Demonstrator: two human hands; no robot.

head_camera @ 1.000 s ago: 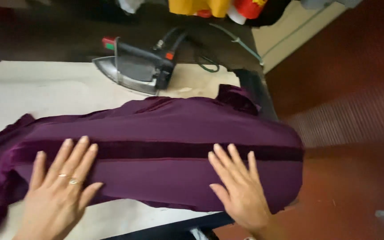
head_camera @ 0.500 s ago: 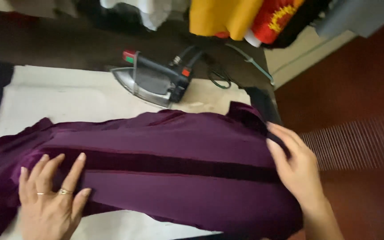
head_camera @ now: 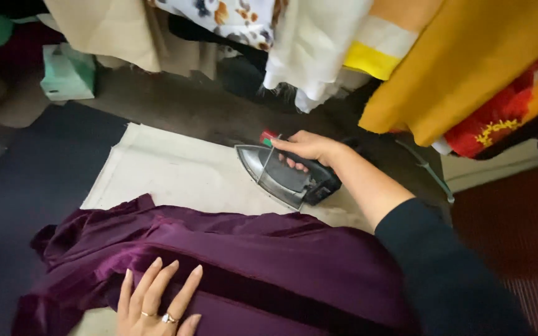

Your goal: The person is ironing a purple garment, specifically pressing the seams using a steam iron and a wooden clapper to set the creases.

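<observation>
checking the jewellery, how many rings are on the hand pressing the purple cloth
2, both on the left hand lying flat on the purple garment: a thin band on one finger, a stone ring on the next. The frame edge cuts the hand, so more may be hidden.

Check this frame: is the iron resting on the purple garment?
No. The iron sits on the cream pad beyond the purple garment, gripped at its handle by the right hand.

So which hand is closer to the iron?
Right. The right hand is wrapped around the handle of the iron. The left hand lies flat on the purple garment, well away from it.
</observation>
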